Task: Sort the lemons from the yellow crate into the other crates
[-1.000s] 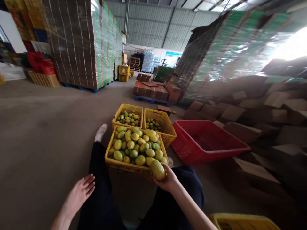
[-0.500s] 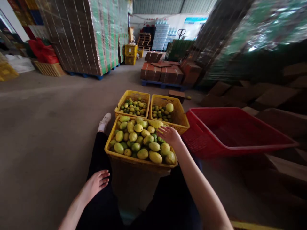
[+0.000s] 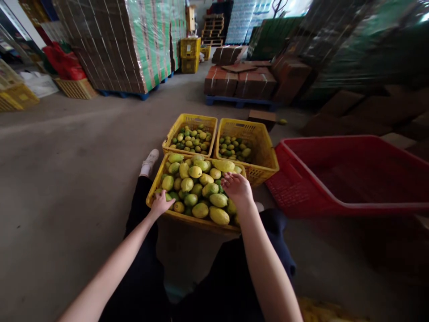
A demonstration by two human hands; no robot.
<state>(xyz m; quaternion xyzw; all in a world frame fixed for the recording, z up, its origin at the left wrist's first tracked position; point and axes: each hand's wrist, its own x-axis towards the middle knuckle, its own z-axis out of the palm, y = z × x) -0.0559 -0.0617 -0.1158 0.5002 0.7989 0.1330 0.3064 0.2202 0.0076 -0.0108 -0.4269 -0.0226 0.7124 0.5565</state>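
A yellow crate [image 3: 201, 220] between my legs is heaped with lemons [image 3: 200, 210], yellow and green. My left hand [image 3: 162, 204] reaches over its left front corner, thumb and fingers apart around a greenish lemon [image 3: 169, 197]; a firm grip does not show. Over the right side of the heap, my right hand [image 3: 237, 188] hovers with loosely bent, parted fingers and nothing visible in them. Behind stand two more yellow crates: the left one [image 3: 165, 142] and the right one [image 3: 266, 154], both holding smaller-looking lemons.
A large red plastic bin [image 3: 284, 183] stands to the right, close to the right rear crate. Beyond are a cardboard box [image 3: 263, 117], strapped cardboard stacks [image 3: 254, 82] on a blue pallet [image 3: 234, 100], and a tall wrapped stack [image 3: 134, 49]. Concrete floor [image 3: 83, 147] extends left.
My left hand has gone from above my knee to the front crate's lemons. A large lemon seen above the right rear crate now rests inside it. The view has tilted down.
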